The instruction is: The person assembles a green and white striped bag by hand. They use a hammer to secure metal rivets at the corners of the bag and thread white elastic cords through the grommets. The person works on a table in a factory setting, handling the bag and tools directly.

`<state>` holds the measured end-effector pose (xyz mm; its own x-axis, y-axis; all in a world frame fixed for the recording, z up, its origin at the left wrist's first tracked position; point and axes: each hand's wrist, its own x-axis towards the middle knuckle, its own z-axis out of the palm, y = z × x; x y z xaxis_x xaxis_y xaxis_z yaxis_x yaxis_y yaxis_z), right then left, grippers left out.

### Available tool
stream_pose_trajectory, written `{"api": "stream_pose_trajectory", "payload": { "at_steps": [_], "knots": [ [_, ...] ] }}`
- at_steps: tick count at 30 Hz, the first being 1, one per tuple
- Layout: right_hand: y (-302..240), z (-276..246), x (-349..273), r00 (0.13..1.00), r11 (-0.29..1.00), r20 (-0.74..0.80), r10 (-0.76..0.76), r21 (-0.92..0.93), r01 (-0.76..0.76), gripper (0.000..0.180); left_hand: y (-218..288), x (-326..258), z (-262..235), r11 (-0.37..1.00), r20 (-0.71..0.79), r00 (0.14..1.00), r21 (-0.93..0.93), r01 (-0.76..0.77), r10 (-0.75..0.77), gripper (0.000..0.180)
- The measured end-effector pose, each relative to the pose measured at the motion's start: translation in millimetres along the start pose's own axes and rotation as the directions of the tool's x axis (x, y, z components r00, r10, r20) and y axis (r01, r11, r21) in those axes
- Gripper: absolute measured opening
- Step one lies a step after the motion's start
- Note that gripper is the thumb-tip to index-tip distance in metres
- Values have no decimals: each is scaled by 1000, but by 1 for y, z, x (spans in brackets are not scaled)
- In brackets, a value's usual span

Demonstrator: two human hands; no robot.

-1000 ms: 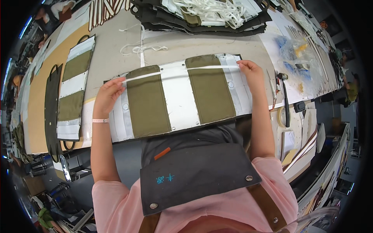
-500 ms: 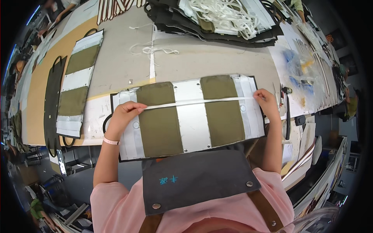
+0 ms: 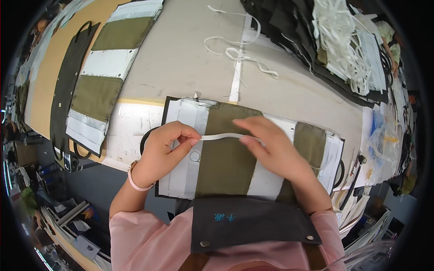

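Grey table [image 3: 181,67], with a green-and-white cloth panel [image 3: 228,167] laid at its near edge.

The panel is overhung by both hands: at its left part, the left hand [image 3: 165,147], thumb and forefinger pinched on a white ribbon [image 3: 221,136]; over its middle, the right hand [image 3: 275,149], slightly blurred, thumb and forefinger parted. The ribbon is suspended above the left green band, bowed slightly, its right end seen at the right thumb; whether it is pressed there cannot be told.

There are two bare hands [image 3: 165,147] [image 3: 278,147], one held white tape [image 3: 221,136], two spread olive-and-white panels [image 3: 228,158] [image 3: 97,95] and one hammer [image 3: 352,185].
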<state>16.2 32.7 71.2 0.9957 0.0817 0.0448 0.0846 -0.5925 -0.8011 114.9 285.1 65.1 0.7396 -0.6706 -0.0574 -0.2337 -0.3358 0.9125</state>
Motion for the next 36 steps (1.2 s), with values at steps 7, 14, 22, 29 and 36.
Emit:
{"api": "stream_pose_trajectory", "payload": {
  "at_steps": [7, 14, 22, 29, 36],
  "knots": [
    [-5, 25, 61, 863, 845, 401, 307, 301, -441, 16, -18, 26, -18, 998, -98, 995, 65, -18, 25, 9],
    [2, 17, 88, 886, 891, 280, 369, 164, -423, 18, -22, 54, -20, 964, -89, 989, 249, -95, 120, 12],
    [16, 36, 95, 943, 952, 134, 306, -48, -302, 17, -39, 56, -10, 859, -52, 970, 477, -185, 238, 27],
    [21, 35, 97, 938, 952, 162, 305, -45, -302, 17, -25, 38, 0, 566, 170, 899, 725, -391, 404, 39],
    [22, 41, 95, 955, 959, 103, 280, -63, -274, 15, -26, 32, 7, 474, 246, 926, 803, -360, 287, 53]
  ]
}}
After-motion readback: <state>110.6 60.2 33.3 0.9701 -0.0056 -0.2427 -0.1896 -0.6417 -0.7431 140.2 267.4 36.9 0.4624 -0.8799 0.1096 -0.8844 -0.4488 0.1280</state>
